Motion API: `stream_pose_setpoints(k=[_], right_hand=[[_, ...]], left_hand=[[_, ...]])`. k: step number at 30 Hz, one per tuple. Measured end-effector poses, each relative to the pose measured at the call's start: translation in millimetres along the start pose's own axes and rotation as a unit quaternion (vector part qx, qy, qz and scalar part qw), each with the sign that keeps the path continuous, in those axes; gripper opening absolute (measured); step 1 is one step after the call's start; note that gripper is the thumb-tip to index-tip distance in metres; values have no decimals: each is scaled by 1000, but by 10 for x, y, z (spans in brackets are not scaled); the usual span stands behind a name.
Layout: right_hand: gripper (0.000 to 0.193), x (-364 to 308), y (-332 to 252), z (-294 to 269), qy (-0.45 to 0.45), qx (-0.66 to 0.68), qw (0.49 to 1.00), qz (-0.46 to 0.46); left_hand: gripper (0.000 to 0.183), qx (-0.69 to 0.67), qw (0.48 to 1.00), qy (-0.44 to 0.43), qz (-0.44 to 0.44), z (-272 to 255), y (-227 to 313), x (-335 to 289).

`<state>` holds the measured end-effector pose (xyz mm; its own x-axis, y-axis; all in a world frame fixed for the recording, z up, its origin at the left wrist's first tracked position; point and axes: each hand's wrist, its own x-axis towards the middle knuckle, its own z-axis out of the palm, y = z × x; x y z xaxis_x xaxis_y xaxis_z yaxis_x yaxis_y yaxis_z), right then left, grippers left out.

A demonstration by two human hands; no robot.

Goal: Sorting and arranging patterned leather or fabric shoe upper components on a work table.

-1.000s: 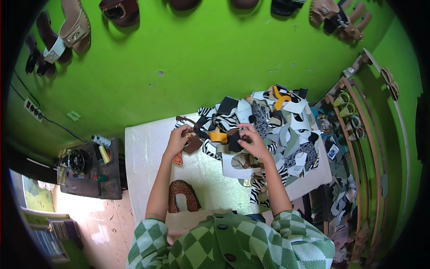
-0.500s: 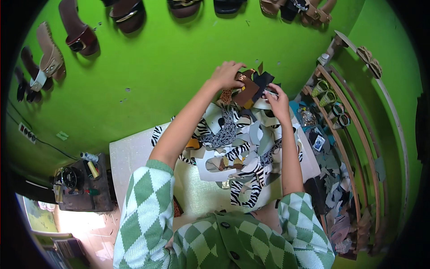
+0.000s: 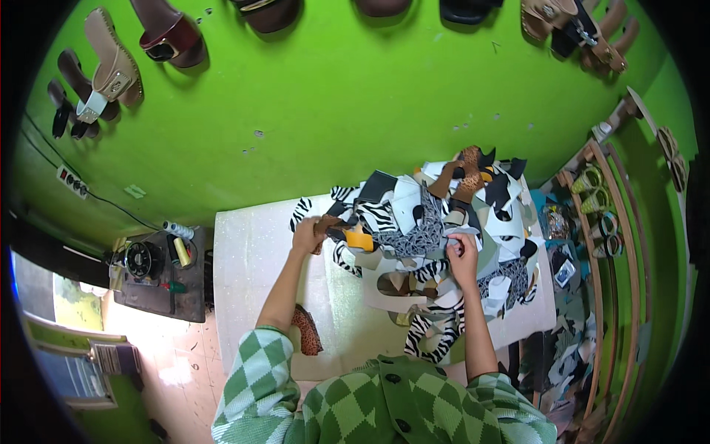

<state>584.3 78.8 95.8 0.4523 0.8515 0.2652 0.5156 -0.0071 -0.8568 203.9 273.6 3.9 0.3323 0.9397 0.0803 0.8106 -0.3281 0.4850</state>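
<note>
A heap of cut material scraps (image 3: pixel 403 211) spreads over a pale table (image 3: pixel 251 251), in zebra stripe, leopard spot, black, white and grey. At its left edge my left hand (image 3: pixel 305 235) has its fingers closed on a brown scrap (image 3: pixel 327 225), beside a yellow-orange piece (image 3: pixel 359 239). My right hand (image 3: pixel 464 255) is in the middle of the heap, fingers curled together over pale grey pieces; what lies between them is too small to make out. Apart from the heap, a leopard-spotted scrap (image 3: pixel 306 330) lies near my left forearm.
A green wall (image 3: pixel 333 111) with sandals (image 3: pixel 174 33) mounted along it rises behind the table. To the left stands a dark sewing machine table (image 3: pixel 159 296) with thread spools (image 3: pixel 180 251). A wooden rack (image 3: pixel 592 296) with shoes is at the right, more scraps (image 3: pixel 569 333) below it.
Both hands have come down and nearer from the back of the heap. My left hand has moved left to the heap's edge. The dark and brown scraps they handled now lie at the back.
</note>
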Motion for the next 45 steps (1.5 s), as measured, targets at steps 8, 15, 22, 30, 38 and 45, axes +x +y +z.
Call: stream_pose_setpoints(k=[8, 15, 22, 30, 38, 45], right_hand=[[40, 307, -687, 343, 62, -21, 989, -135], [72, 731, -1384, 722, -152, 51, 978, -135], [8, 1013, -1194, 95, 21, -13, 992, -125], [63, 113, -452, -619, 126, -85, 988, 34], [30, -1392, -90, 105, -57, 29, 995, 72], [30, -2084, -355, 1584, -279, 85, 956, 27]], left_hand=[[19, -64, 988, 54, 131, -641, 645, 301], [12, -195, 908, -50, 368, -1263, 1860, 608], [37, -170, 945, 17, 277, -1211, 1843, 378], [41, -227, 967, 84, -77, 106, 339, -949], [33, -136, 959, 201, -147, -253, 203, -2242], [53, -36, 917, 158, -364, -416, -303, -3105]])
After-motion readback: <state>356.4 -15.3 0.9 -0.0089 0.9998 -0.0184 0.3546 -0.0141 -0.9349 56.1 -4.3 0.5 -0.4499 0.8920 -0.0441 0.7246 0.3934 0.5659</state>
